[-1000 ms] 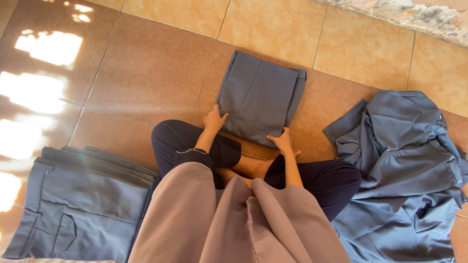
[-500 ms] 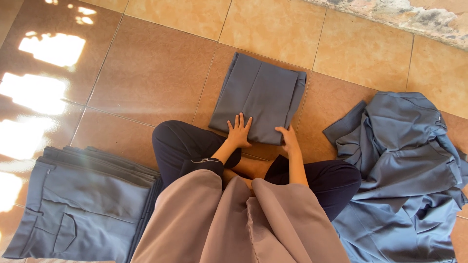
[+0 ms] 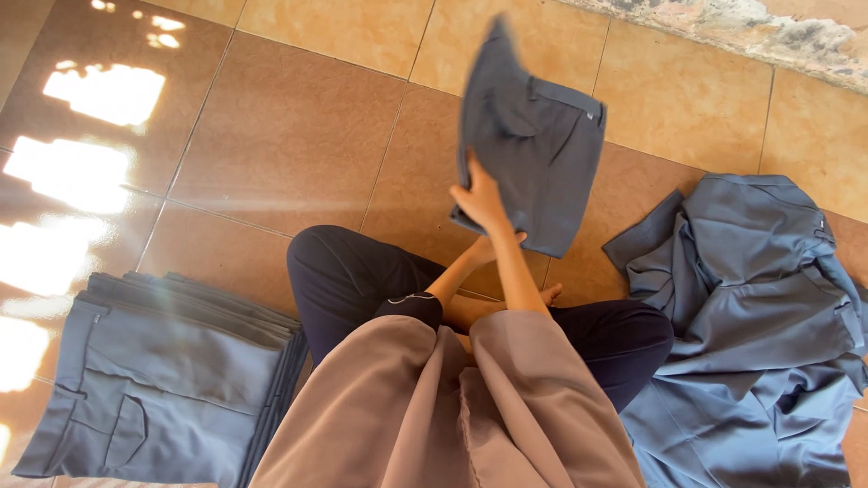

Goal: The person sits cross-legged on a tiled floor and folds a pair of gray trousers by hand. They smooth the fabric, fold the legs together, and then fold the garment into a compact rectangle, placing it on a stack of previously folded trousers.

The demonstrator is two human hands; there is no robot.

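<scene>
I sit cross-legged on a tan tiled floor. A folded grey pair of trousers (image 3: 542, 154) is lifted off the floor in front of my knees, tilted and partly blurred. My right hand (image 3: 479, 194) grips its left edge from on top. Only a few fingers of my left hand (image 3: 504, 242) show; they hold the trousers' lower edge from underneath. The two forearms run close together up to the garment.
A neat stack of folded grey trousers (image 3: 154, 389) lies on the floor at my left. A loose heap of unfolded grey garments (image 3: 759, 316) lies at my right. Bright sun patches (image 3: 99, 95) fall on the tiles at far left. A rough wall base (image 3: 750, 27) runs along the top right.
The folded trousers lay flat on the floor under both hands before. Now both hands have taken hold of them and raised them off the tiles.
</scene>
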